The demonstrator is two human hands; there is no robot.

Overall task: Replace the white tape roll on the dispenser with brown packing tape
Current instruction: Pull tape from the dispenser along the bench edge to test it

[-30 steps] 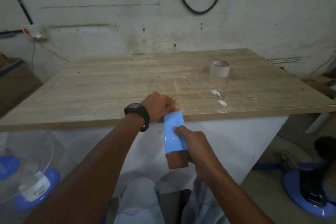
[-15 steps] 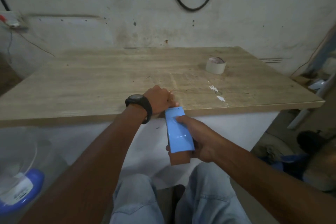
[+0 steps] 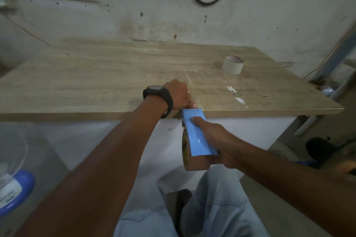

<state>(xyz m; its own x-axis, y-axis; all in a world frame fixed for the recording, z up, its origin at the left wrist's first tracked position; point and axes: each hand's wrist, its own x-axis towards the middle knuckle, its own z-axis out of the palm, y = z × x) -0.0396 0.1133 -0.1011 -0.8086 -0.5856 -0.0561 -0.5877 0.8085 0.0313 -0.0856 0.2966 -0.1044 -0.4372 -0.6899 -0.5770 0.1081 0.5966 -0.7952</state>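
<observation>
I am gripping the blue dispenser (image 3: 195, 134), loaded with brown tape (image 3: 194, 163), in my right hand (image 3: 217, 142); my left hand (image 3: 178, 95), fingers curled, is pressing the table (image 3: 96, 82) edge; white roll (image 3: 233, 64) lying apart.

Glossy blue plastic dispenser (image 3: 195, 134), matt wood-grain table (image 3: 115, 75), denim trousers (image 3: 221, 204)

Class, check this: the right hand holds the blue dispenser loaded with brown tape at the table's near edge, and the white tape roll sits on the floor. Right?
Not quite. The head view shows the white tape roll on the table, toward its far right, not on the floor. The rest holds: the right hand holds the blue dispenser with brown tape at the near edge.
</observation>
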